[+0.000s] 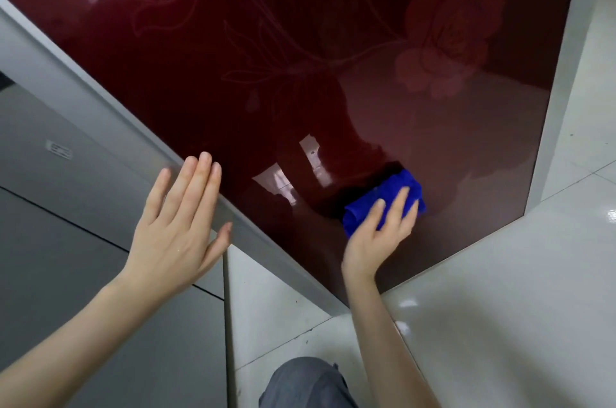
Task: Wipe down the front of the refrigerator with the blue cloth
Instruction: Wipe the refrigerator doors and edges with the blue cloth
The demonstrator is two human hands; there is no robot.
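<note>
The refrigerator front (300, 57) is a glossy dark red panel with a faint flower pattern, filling the upper part of the view. A folded blue cloth (376, 199) lies flat against its lower part. My right hand (380, 234) presses the cloth onto the panel with its fingers spread and nearly straight over it. My left hand (180, 224) is flat with straight fingers, resting against the grey left edge of the refrigerator (110, 114), holding nothing.
A grey cabinet front (66, 241) stands to the left of the refrigerator. White glossy floor tiles (500, 291) lie below and to the right. My knee in grey trousers (306, 384) shows at the bottom. A grey side panel (563, 74) borders the refrigerator's right edge.
</note>
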